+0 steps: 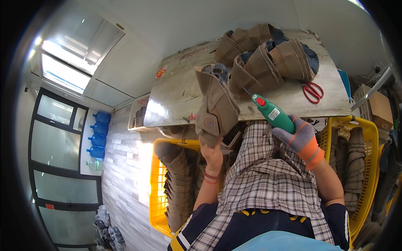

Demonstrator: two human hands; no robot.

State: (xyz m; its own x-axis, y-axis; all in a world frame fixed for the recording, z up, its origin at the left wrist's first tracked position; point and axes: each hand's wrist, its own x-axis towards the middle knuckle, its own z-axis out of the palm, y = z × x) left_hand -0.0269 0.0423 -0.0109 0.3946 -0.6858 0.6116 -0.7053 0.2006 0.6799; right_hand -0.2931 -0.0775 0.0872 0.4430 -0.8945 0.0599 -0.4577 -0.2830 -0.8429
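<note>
Head camera looks down on a person at a pale, worn counter (176,96), where the bare left hand (212,154) holds up a tan suede-like boot (215,106), fingers closed around its lower end near a round button on the side. The boot stands tilted above the counter's near edge, its cuff folded over a dark lining. The right hand (300,136), in a grey and orange work glove, is wrapped tight on a green handheld power tool (272,113) with a red button, its thin tip aimed toward the boot but, as far as can be told, not touching it. The boot appears light and soft, its shaft floppy and apt to fold, so a hold low on the firmer part seems the steadier place; the napped surface should not slip. More boots of the same kind (268,54) lie heaped at the far side of the counter, with red-handled scissors (312,91) just beside them. Yellow plastic crates (157,184) on either side of the person hold further boots stacked in rows. Blue water bottles (97,134) stand by a glazed wall at left.
</note>
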